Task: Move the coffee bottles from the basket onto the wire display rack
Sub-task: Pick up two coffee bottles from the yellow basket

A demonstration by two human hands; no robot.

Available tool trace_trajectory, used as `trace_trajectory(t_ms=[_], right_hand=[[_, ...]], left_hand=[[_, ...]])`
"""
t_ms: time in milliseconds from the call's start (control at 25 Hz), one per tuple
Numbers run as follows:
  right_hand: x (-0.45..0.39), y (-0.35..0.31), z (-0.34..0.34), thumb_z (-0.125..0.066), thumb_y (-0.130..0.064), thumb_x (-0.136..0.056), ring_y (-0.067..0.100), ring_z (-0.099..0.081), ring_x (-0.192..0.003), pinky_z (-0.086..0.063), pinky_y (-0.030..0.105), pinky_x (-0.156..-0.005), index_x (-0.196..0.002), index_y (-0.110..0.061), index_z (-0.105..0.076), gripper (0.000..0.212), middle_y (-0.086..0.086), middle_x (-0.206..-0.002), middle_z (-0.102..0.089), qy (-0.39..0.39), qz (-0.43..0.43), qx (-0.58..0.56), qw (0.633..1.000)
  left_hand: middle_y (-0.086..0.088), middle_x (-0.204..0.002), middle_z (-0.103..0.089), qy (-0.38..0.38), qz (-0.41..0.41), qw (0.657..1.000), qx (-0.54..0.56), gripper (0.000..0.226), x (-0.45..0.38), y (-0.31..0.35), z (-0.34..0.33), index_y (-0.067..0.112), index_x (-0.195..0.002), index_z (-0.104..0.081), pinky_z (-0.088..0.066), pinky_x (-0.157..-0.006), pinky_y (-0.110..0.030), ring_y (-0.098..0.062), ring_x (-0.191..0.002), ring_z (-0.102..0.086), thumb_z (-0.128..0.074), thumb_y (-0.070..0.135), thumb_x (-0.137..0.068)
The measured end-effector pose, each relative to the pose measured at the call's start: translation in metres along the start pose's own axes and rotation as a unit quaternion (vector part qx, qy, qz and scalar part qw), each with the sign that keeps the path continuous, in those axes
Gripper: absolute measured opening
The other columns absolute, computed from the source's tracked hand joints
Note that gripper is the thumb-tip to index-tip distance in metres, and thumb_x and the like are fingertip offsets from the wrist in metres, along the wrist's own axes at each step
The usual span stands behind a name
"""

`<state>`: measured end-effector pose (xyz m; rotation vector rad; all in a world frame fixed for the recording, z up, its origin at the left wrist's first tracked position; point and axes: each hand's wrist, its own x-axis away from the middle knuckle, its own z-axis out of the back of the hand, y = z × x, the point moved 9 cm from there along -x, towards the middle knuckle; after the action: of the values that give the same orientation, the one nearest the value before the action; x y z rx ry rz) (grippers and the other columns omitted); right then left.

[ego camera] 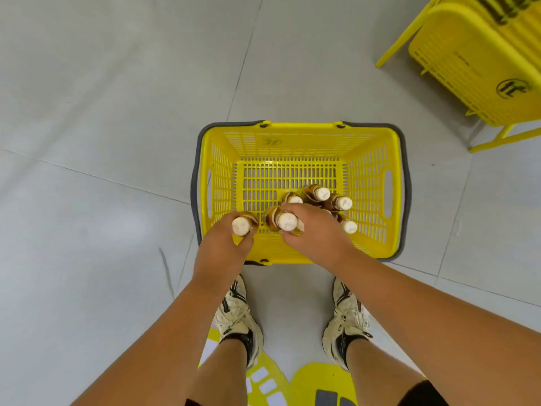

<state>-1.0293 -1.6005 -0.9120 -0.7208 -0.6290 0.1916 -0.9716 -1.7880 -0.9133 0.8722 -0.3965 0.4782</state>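
— what's going on down there by the yellow basket [392, 159]?

— the person's bent over it with both arms down inside. the left hand [218, 253] is wrapped around the neck of one coffee bottle [241, 225], white cap poking up above the knuckles. the right hand [314, 230] is curled round a second bottle [285, 221] the same way.

— why by the necks?

— i'd guess because the bottles stand upright and packed close, so the top is the only part a hand can get round (the bodies are mostly hidden anyway).

— any left in there?

— four more caps [322, 194] show, clustered at the near right of the basket floor, just beside the right hand. the far half is bare mesh.

— and the wire rack?

— can't see one from here. there's a stack of yellow baskets [474, 68] on a stand, well off to the far right, but that's not it. looks to me like a two-at-a-time lift, with a turn toward the rack to follow.
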Motion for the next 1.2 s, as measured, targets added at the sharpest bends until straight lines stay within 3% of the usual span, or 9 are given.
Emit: trace_trajectory(t_ms=[120, 200, 280, 440, 560, 680, 800, 1000, 1200], right_hand=[[0.036, -0.047, 0.058, -0.078, -0.021, -0.088, 0.008, -0.062, -0.117, -0.043, 0.016, -0.093, -0.13, -0.023, -0.067, 0.044, -0.008, -0.128, -0.07, 0.039, -0.022, -0.072, 0.996], [0.06, -0.085, 0.099, -0.08, -0.022, -0.086, 0.006, -0.063, -0.115, -0.047, 0.017, -0.094, -0.129, -0.024, -0.068, 0.044, -0.01, -0.128, -0.07, 0.066, -0.023, -0.104, 0.992], [0.084, -0.124, 0.14, -0.081, -0.024, -0.085, 0.002, -0.066, -0.105, -0.052, 0.017, -0.088, -0.123, -0.024, -0.069, 0.04, -0.012, -0.117, -0.073, 0.091, -0.019, -0.123, 0.988], [0.144, -0.208, 0.229, -0.083, -0.021, -0.083, -0.006, -0.064, -0.099, -0.044, 0.003, -0.077, -0.108, -0.036, -0.069, 0.032, -0.025, -0.099, -0.069, 0.129, -0.003, -0.145, 0.981], [0.189, -0.266, 0.293, -0.082, -0.023, -0.082, 0.0, -0.067, -0.097, -0.049, 0.013, -0.08, -0.094, -0.048, -0.063, 0.033, -0.023, -0.096, -0.072, 0.177, 0.018, -0.151, 0.972], [0.229, -0.32, 0.354, -0.082, -0.019, -0.081, 0.0, -0.069, -0.096, -0.052, 0.017, -0.082, -0.096, -0.038, -0.067, 0.028, -0.019, -0.095, -0.073, 0.224, 0.042, -0.169, 0.959], [0.258, -0.375, 0.405, -0.083, -0.018, -0.083, -0.007, -0.065, -0.088, -0.047, 0.01, -0.077, -0.095, -0.033, -0.066, 0.026, -0.018, -0.089, -0.07, 0.252, 0.073, -0.166, 0.951], [0.289, -0.463, 0.479, -0.083, -0.023, -0.086, -0.004, -0.069, -0.093, -0.051, 0.01, -0.079, -0.109, -0.024, -0.069, 0.027, -0.012, -0.101, -0.074, 0.261, 0.134, -0.147, 0.945], [0.321, -0.542, 0.545, -0.085, -0.018, -0.083, 0.006, -0.073, -0.088, -0.057, 0.023, -0.08, -0.101, -0.026, -0.074, 0.022, -0.005, -0.096, -0.079, 0.288, 0.19, -0.218, 0.913]], left_hand=[[0.016, -0.111, -0.071, 0.052, -0.005, 0.998, 0.047, 0.038, 0.04, 0.056, 0.059, 0.032, -0.123, -0.065, -0.053, -0.084, -0.026, -0.003, -0.101, -0.064, -0.076, 0.044, -0.089], [0.019, -0.103, -0.072, 0.077, -0.024, 0.993, 0.087, 0.03, 0.063, 0.106, 0.1, 0.037, -0.113, -0.068, -0.052, -0.081, -0.02, 0.001, -0.098, -0.064, -0.079, 0.045, -0.086], [0.021, -0.099, -0.072, 0.099, -0.049, 0.986, 0.122, 0.026, 0.084, 0.158, 0.141, 0.041, -0.107, -0.068, -0.05, -0.081, -0.016, 0.002, -0.099, -0.064, -0.081, 0.041, -0.085], [0.015, -0.101, -0.074, 0.14, -0.066, 0.973, 0.172, 0.032, 0.129, 0.254, 0.221, 0.031, -0.108, -0.071, -0.054, -0.088, -0.03, -0.005, -0.102, -0.068, -0.086, 0.038, -0.08], [0.02, -0.097, -0.074, 0.131, -0.061, 0.961, 0.237, 0.022, 0.168, 0.315, 0.27, 0.036, -0.098, -0.072, -0.053, -0.093, -0.032, -0.002, -0.101, -0.068, -0.083, 0.031, -0.08], [0.018, -0.099, -0.074, 0.108, -0.12, 0.957, 0.24, 0.016, 0.211, 0.379, 0.316, 0.033, -0.098, -0.071, -0.05, -0.095, -0.029, -0.003, -0.103, -0.067, -0.077, 0.024, -0.087], [0.009, -0.099, -0.074, 0.1, -0.171, 0.946, 0.256, 0.015, 0.245, 0.431, 0.361, 0.029, -0.1, -0.068, -0.053, -0.093, -0.032, -0.01, -0.099, -0.069, -0.074, 0.022, -0.088], [0.014, -0.103, -0.073, 0.109, -0.244, 0.94, 0.21, 0.022, 0.288, 0.498, 0.44, 0.022, -0.116, -0.07, -0.042, -0.076, -0.002, 0.014, -0.09, -0.063, -0.069, 0.017, -0.094], [0.008, -0.099, -0.074, 0.151, -0.31, 0.914, 0.214, 0.022, 0.325, 0.555, 0.522, 0.023, -0.116, -0.072, -0.046, -0.073, -0.006, 0.0, -0.086, -0.065, -0.071, 0.022, -0.094]])
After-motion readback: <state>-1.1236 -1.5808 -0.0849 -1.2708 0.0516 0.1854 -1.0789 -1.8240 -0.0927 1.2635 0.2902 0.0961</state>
